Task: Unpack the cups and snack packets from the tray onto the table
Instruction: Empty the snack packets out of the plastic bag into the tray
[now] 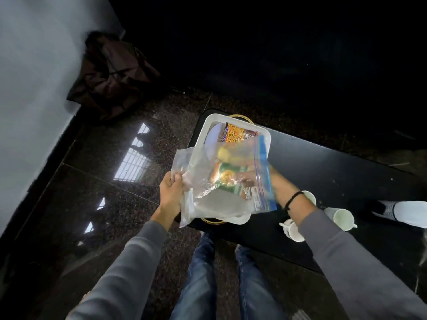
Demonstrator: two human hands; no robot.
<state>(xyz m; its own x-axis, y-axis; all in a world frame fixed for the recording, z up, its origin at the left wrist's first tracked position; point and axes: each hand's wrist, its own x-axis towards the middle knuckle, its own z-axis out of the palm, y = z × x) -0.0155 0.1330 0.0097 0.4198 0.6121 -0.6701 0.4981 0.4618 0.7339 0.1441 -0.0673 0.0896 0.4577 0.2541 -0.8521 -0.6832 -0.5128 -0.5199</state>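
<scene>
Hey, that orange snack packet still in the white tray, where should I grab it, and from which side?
Probably pinch the orange snack packet by its right crimped end, coming from above on the right. It lies across the far end of the white tray, and the clear zip bag in the left hand covers its near edge.

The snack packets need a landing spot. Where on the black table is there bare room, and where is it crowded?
Bare: the black table stretch right of the white plastic tray and beyond the three white cups. Crowded: the near edge where those cups cluster, and the tray end, covered by the clear zip bag that the left hand grips.
</scene>
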